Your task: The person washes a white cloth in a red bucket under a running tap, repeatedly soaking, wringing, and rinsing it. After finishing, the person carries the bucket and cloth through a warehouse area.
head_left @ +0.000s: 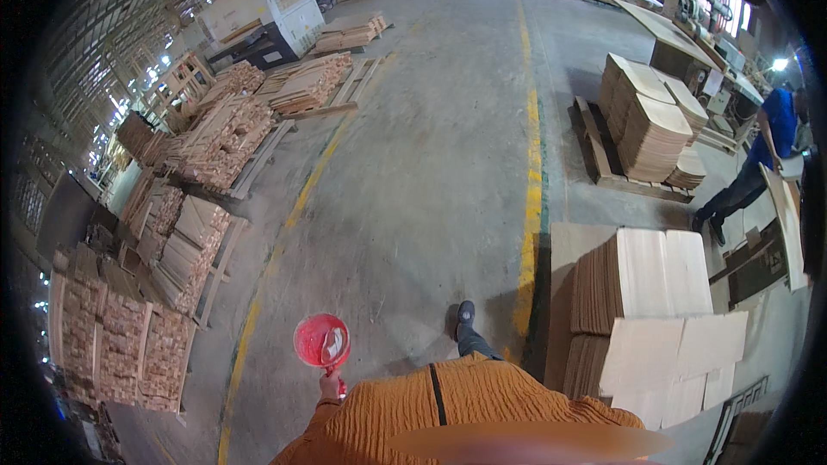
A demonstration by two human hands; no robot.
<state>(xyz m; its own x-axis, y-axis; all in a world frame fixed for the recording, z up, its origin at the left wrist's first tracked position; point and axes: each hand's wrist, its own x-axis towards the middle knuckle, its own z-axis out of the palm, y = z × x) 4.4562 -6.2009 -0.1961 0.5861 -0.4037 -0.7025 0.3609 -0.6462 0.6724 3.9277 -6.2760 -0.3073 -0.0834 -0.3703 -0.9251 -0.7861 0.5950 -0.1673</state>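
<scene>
My left hand is closed around the handle of a red plastic dipper, out to the left of my body. Its round bowl tips toward view and has something whitish inside that I cannot make out. A bit of red also shows beside my fingers. An orange ribbed sleeve runs down to that hand. My right hand is out of view, hidden behind the orange jacket or beyond the picture. One shoe of mine steps forward on the concrete floor.
Yellow lines edge a grey concrete aisle. Wood strips lie stacked on pallets at left. Stacked wooden panels stand at right, some on a pallet. A person in blue works at far right. White machines stand farther back.
</scene>
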